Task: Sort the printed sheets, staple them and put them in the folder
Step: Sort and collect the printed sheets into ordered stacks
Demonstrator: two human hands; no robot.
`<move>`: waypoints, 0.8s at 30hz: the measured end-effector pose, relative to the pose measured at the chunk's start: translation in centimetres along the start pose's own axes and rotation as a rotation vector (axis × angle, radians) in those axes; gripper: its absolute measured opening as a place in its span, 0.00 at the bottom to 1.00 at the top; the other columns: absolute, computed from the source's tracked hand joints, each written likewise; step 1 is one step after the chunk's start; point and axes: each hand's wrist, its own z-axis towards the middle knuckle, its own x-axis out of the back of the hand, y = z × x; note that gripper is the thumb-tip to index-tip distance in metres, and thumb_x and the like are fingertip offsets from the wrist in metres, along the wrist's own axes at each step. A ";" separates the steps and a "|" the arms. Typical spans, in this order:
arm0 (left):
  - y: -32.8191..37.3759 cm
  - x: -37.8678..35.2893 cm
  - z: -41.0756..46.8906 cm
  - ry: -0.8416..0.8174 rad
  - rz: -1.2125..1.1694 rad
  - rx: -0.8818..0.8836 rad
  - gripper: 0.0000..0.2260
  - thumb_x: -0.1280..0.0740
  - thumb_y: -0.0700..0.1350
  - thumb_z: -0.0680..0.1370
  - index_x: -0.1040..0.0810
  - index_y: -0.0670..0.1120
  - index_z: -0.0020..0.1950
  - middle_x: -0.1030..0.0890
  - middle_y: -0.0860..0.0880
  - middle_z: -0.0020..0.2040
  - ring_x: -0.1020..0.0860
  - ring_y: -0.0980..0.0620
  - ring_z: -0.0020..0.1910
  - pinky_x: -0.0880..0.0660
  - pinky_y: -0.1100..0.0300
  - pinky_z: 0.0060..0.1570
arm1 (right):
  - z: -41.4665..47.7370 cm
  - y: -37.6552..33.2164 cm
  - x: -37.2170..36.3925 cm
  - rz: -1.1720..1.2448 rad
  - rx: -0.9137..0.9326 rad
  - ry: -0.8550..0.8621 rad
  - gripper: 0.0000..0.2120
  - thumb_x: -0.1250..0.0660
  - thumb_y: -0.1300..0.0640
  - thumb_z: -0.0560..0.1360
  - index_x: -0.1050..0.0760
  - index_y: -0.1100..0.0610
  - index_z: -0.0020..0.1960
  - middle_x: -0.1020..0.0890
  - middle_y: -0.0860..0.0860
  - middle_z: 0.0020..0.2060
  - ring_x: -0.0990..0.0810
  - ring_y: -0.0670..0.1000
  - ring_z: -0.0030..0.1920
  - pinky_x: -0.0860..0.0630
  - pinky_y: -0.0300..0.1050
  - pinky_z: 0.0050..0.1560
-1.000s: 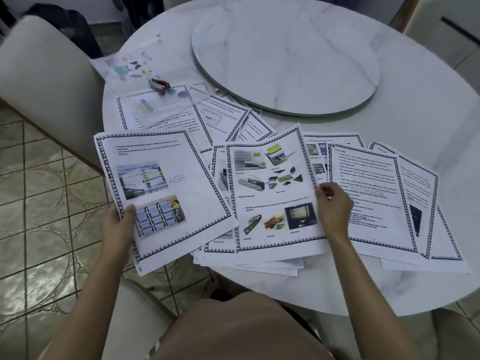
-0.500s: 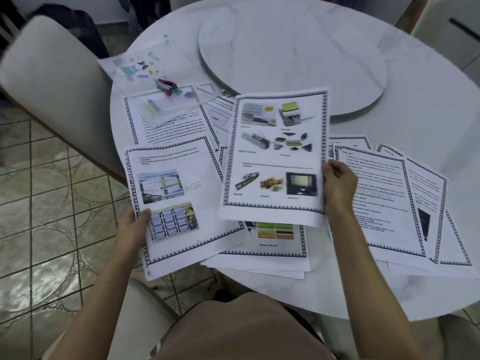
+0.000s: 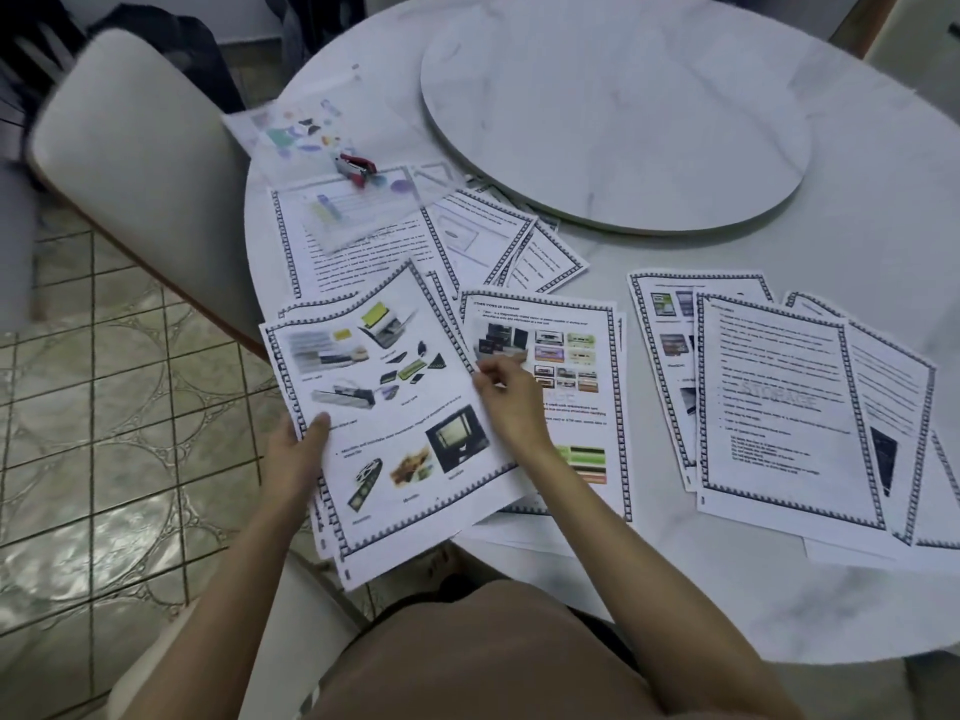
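My left hand [image 3: 297, 454] grips a small stack of printed sheets [image 3: 384, 407] at its left edge, thumb on top; the top page shows pictures of devices. My right hand [image 3: 506, 394] holds the right edge of that top page with curled fingers. Under it on the table lies a sheet of cassette pictures [image 3: 571, 356]. More bordered sheets [image 3: 779, 407] fan out at the right, and others [image 3: 363, 241] lie farther back. A red stapler [image 3: 357, 167] sits on a clear plastic folder [image 3: 291, 129] at the back left.
The round white marble table [image 3: 857, 226] carries a raised turntable [image 3: 613, 106] in its middle. A grey padded chair [image 3: 130, 163] stands at the left over a tiled floor [image 3: 104, 407]. My lap fills the bottom of the view.
My right hand lifted the page of device pictures off the middle pile and carried it left onto the stack in my left hand. The cassette sheet is now uncovered.
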 end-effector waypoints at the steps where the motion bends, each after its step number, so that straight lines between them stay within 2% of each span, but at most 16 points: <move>1: -0.1 0.1 0.0 -0.003 0.013 -0.015 0.14 0.40 0.41 0.80 0.30 0.39 0.65 0.23 0.43 0.55 0.23 0.45 0.50 0.27 0.51 0.50 | 0.0 0.0 0.3 -0.005 0.010 -0.008 0.09 0.36 0.61 0.76 0.23 0.61 0.55 0.19 0.55 0.50 0.24 0.48 0.47 0.32 0.23 0.41; 4: -0.2 0.4 0.1 -0.015 0.033 -0.036 0.13 0.40 0.40 0.80 0.29 0.39 0.64 0.23 0.44 0.55 0.23 0.45 0.49 0.27 0.51 0.49 | -0.1 0.4 2.3 -0.003 0.020 0.025 0.07 0.36 0.61 0.76 0.23 0.59 0.53 0.19 0.52 0.49 0.23 0.46 0.46 0.30 0.22 0.44; 7: -0.2 0.5 0.3 -0.026 0.029 -0.031 0.13 0.40 0.41 0.80 0.28 0.40 0.64 0.22 0.43 0.55 0.22 0.44 0.49 0.26 0.50 0.49 | 0.2 1.9 5.4 -0.199 0.034 0.164 0.10 0.35 0.60 0.75 0.25 0.62 0.56 0.24 0.56 0.51 0.24 0.50 0.48 0.31 0.25 0.45; 10: -0.2 0.4 0.3 -0.022 0.018 -0.035 0.11 0.39 0.42 0.79 0.27 0.41 0.61 0.22 0.43 0.53 0.22 0.44 0.46 0.25 0.50 0.48 | 0.2 4.0 8.5 -0.498 -0.056 0.277 0.16 0.34 0.58 0.75 0.29 0.64 0.60 0.28 0.61 0.57 0.27 0.59 0.56 0.29 0.46 0.52; 13: -0.2 0.5 0.3 -0.014 0.019 -0.055 0.09 0.38 0.43 0.79 0.27 0.43 0.58 0.21 0.42 0.53 0.21 0.44 0.44 0.24 0.51 0.47 | -0.1 4.9 10.0 -0.672 -0.205 0.275 0.23 0.32 0.54 0.73 0.33 0.65 0.62 0.30 0.63 0.59 0.31 0.62 0.60 0.29 0.55 0.54; 15: -0.2 0.4 0.3 -0.003 0.014 -0.060 0.08 0.38 0.43 0.79 0.27 0.43 0.57 0.21 0.43 0.52 0.21 0.47 0.41 0.24 0.55 0.42 | -0.1 4.9 10.1 -0.696 -0.263 0.260 0.26 0.31 0.52 0.72 0.34 0.67 0.62 0.31 0.63 0.60 0.33 0.62 0.61 0.30 0.55 0.56; 19: -0.3 0.2 0.2 0.000 0.034 -0.060 0.13 0.39 0.44 0.79 0.27 0.39 0.60 0.21 0.42 0.50 0.22 0.52 0.39 0.23 0.62 0.31 | -0.1 4.8 9.4 -0.651 -0.233 0.274 0.22 0.33 0.56 0.74 0.34 0.68 0.61 0.31 0.64 0.59 0.32 0.62 0.61 0.30 0.53 0.55; 24: -0.2 -0.2 0.1 0.016 0.050 -0.069 0.14 0.40 0.45 0.80 0.27 0.38 0.61 0.21 0.41 0.50 0.22 0.52 0.39 0.25 0.61 0.32 | 0.2 5.0 9.4 -0.438 -0.227 0.352 0.20 0.31 0.60 0.72 0.32 0.65 0.61 0.28 0.61 0.57 0.27 0.59 0.56 0.29 0.48 0.52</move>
